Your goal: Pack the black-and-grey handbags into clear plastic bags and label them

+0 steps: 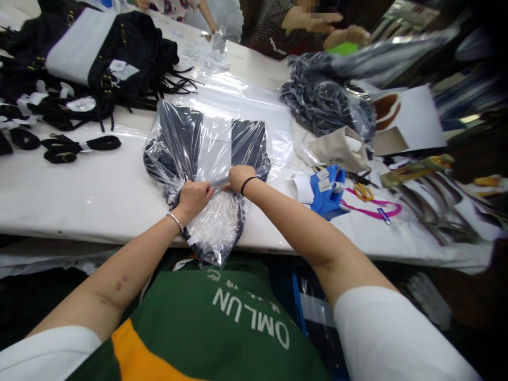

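Note:
In front of me on the white table lies a clear plastic bag (216,233) around a black bag (248,145) that has a pale paper band (216,140) across its middle. My left hand (193,198), with a bracelet at the wrist, is closed on gathered plastic at the near side. Close by on the right, my right hand (241,178), with a dark band at the wrist, grips the same plastic. The loose end of the plastic hangs over the table's near edge toward my green apron. What lies under my fingers is hidden.
Black bags with straps (130,47) pile up at the left, beside bundled black straps (65,148). On the right are plastic-wrapped black goods (317,95), a beige pouch (341,148), a blue item (327,190), yellow-handled scissors (363,192) and a pink lanyard (373,211). Co-workers' hands (345,36) show across the table.

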Tool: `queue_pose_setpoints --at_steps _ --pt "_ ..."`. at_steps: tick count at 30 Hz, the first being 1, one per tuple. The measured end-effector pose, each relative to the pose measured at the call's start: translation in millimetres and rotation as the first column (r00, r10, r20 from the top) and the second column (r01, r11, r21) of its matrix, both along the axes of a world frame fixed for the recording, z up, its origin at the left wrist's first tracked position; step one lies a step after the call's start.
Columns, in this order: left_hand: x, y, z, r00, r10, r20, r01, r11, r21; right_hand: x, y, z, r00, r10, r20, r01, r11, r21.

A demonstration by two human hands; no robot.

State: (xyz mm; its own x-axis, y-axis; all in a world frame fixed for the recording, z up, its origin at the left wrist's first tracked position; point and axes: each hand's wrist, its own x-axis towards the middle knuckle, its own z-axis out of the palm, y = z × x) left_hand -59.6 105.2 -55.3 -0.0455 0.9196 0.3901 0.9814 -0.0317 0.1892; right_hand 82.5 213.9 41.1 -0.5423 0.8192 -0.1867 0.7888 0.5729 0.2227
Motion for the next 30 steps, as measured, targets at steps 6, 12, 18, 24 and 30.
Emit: queue_pose_setpoints --at_steps 6,12,18,24,30 --pt "0 0 2.4 0.998 0.014 -0.058 -0.015 1.000 -0.006 27 8 17.6 0.982 -0.173 -0.075 0.176 0.984 0.035" --pt "-2 3 -4.4 0.998 0.015 -0.057 -0.014 0.999 0.029 22 -7 -11.2 0.984 0.006 -0.176 -0.023 0.995 -0.096" --pt "-5 3 -3.2 0.999 0.033 -0.042 -0.032 0.999 0.028 67 8 -17.8 0.837 -0.109 -0.536 0.153 0.987 0.038" --pt "-6 -4 -1.2 0.999 0.032 0.008 -0.032 0.999 0.027 245 -9 -27.2 0.296 -0.082 -0.952 0.552 0.828 0.101" --pt "-12 3 -14.0 0.995 0.083 -0.063 -0.079 0.995 0.063 355 -14 -31.9 0.297 -0.388 -0.873 0.798 0.602 0.004"
